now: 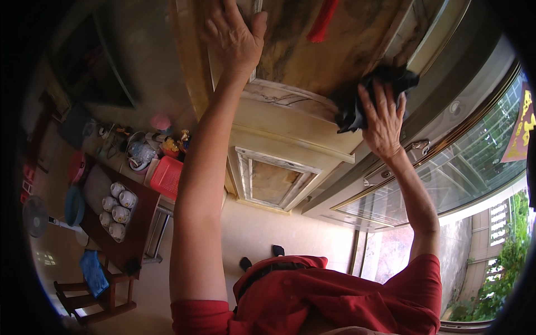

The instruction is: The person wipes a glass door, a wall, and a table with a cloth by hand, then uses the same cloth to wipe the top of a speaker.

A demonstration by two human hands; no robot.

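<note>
A black cloth (356,104) lies under my right hand (382,117), which presses it with spread fingers against the lower right corner of a marbled wall panel (310,63) with a pale moulded frame. Part of the cloth bunches out past my fingertips. My left hand (236,42) rests with its fingers apart on the left edge of the same panel and holds nothing; some of its fingertips are cut off by the top of the view. A red tassel (322,25) hangs in front of the panel between my hands. Below is a smaller framed marbled panel (274,180).
At right stands a glazed metal door (418,184) with a handle (420,145). At left, a dark red table (144,222) bears a tray of several bowls (120,213). Near it are a red plastic basket (165,178), a wooden chair (113,307) with a blue cloth, and a fan (35,216).
</note>
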